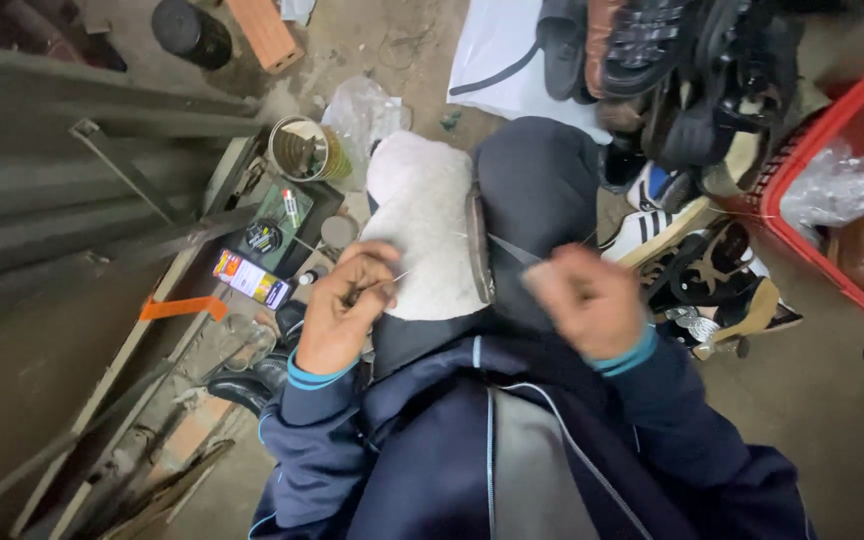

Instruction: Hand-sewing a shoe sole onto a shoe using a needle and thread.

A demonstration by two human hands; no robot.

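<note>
A person sits with a white shoe (pixel 422 220) on the lap, both hands working at it.

The shoe lies sole-up across the dark trouser knee, its worn sole edge (pixel 479 250) toward the right. The left hand (pixel 345 310) rests against the shoe's near left side, fingers pinched together on a thin needle-like tool (pixel 384 285) that touches the white upper. The right hand (pixel 584 298) is blurred, held just right of the shoe with fingers curled in; whether it grips anything cannot be told. To the left, on the floor, a low wooden tray (pixel 214 195) holds an open tin (pixel 304 150), small bottles and a flat packet (pixel 250 278). To the right lie a pile of shoes (pixel 697 200) and a red basket (pixel 832 130).
</note>
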